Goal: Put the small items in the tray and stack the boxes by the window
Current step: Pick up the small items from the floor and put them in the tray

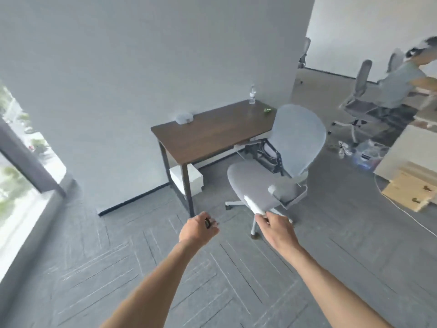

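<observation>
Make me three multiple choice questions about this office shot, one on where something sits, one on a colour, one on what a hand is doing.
1. Where does the water bottle stand?
A. on the chair seat
B. on the desk's far end
C. on the floor

2. What colour is the desk top?
A. dark brown
B. white
C. green

3. What is the left hand doing?
A. lying flat on the desk
B. closed around a small dark item
C. gripping the bottle

Answers:
1 B, the bottle stands upright near the wall on the desk.
2 A, the top is dark wood.
3 B, the small dark item shows between curled fingers, over the floor.
</observation>
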A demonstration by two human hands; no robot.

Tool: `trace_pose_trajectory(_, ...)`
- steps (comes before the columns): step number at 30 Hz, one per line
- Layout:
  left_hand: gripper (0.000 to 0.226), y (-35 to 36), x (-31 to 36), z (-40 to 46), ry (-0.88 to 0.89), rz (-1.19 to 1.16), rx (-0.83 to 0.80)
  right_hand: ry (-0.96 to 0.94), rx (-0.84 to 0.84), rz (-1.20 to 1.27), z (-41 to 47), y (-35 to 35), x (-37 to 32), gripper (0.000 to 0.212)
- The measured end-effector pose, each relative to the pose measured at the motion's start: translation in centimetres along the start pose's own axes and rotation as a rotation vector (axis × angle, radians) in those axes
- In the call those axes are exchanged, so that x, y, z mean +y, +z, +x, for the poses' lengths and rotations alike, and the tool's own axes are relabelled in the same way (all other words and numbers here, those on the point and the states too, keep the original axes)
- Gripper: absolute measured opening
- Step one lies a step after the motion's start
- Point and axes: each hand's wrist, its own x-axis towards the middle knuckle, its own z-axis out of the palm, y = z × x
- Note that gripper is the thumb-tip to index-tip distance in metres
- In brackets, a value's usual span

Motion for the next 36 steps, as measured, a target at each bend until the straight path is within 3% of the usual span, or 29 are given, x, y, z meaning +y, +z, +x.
trace_pose_trajectory(9,0.021,-10.4,-6.2,17.3,-0.083,-0.057,0.123,-0.148,-0.139,-0.045,19.8,9.0,-13.0,0.049)
trace_pose_trajectory(17,0.019,-17.5,-9.5,40.4,-0.172,-0.073,0.199,-0.243,-0.175,-0.079,44.0,14.3,-21.8,0.044)
trace_pose_trajectory(28,0.028,-24.8,-12.9,66.0,-0.246,-0.082,0.186,-0.201,-0.204,-0.13,70.3,18.9,-32.0,0.043)
trace_pose_trajectory(36,0.022,-26.8,-15.8,86.1,-0.195,-0.177,0.09,-0.15,-0.229,-0.196,87.0,22.3,-36.6,0.04)
